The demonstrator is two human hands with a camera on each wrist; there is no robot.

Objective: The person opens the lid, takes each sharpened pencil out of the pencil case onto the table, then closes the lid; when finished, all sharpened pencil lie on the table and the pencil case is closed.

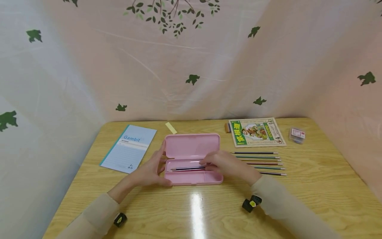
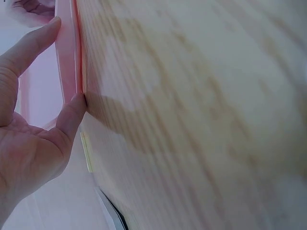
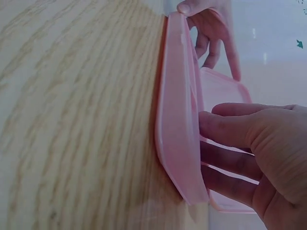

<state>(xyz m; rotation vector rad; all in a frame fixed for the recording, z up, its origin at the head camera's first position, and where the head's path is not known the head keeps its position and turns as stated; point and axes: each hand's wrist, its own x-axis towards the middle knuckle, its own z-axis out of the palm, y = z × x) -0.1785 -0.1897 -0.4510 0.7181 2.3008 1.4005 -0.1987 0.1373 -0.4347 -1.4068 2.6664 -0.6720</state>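
Observation:
An open pink pencil case (image 1: 194, 177) lies in the middle of a wooden table (image 1: 209, 212), its lid (image 1: 192, 146) folded back flat. Dark pencils (image 1: 188, 168) lie lengthwise in the tray. My left hand (image 1: 162, 164) grips the case's left end, thumb at the front corner and fingers by the hinge. The left wrist view shows this hand (image 2: 29, 143) against the case's edge (image 2: 67, 57). My right hand (image 1: 209, 163) reaches into the tray from the right, its straight fingers (image 3: 225, 129) resting over the pencils' right ends. The case's rim (image 3: 177, 134) fills the right wrist view.
Several loose pencils (image 1: 262, 163) lie in a row right of the case. A blue notebook (image 1: 129, 147) sits at the left and a green picture book (image 1: 256, 131) at the back right. A small clear box (image 1: 296, 135) and a yellow slip (image 1: 171, 127) also lie there. Curtains enclose the table.

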